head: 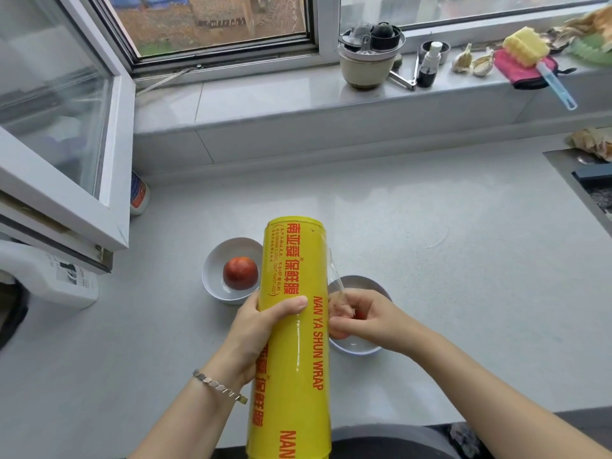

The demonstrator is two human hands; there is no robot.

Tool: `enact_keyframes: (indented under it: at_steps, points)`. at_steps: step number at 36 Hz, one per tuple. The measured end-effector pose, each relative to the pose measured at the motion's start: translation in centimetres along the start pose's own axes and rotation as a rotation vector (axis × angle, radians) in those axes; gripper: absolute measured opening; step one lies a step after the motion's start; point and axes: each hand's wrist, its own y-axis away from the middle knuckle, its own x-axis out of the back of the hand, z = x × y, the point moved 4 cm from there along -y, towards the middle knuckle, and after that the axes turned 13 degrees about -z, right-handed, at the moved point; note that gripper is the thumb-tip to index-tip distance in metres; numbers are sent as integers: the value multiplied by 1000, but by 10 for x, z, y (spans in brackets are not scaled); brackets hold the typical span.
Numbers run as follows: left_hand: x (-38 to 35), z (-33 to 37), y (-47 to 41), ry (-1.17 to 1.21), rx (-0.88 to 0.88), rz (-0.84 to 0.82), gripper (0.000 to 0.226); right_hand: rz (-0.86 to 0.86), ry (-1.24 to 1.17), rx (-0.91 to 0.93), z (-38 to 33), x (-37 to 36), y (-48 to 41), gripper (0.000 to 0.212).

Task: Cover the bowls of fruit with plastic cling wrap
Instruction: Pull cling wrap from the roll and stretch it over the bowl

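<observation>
You hold the yellow roll of cling wrap (294,326) upright above the counter (430,260) between the two bowls, left hand (261,329) gripping its middle, right hand (357,314) pinching the loose edge of film (334,279) at its side. The white bowl (212,276) with the red fruit (240,272) sits uncovered left of the roll. The other bowl (361,349), half hidden under your right hand, looks bare too, so both remain to cover.
</observation>
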Motion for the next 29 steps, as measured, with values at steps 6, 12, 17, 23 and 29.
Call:
enact_keyframes:
  at_steps: [6, 12, 17, 23, 29]
  points:
    - [6, 5, -3, -30, 15, 58, 77, 67, 103, 13, -4, -3, 4, 29]
    - [8, 24, -10, -146, -52, 146, 69, 113, -158, 24, -6, -6, -1, 28]
    - [3, 35, -12, -141, -81, 180, 50, 149, -330, 4, -9, -3, -3, 30]
    - [-2, 36, -12, -88, -64, 145, 68, 7, -284, -112, -7, -1, 1, 36]
    - [4, 39, -15, -123, -62, 171, 68, 8, -91, -43, -5, -4, 1, 20]
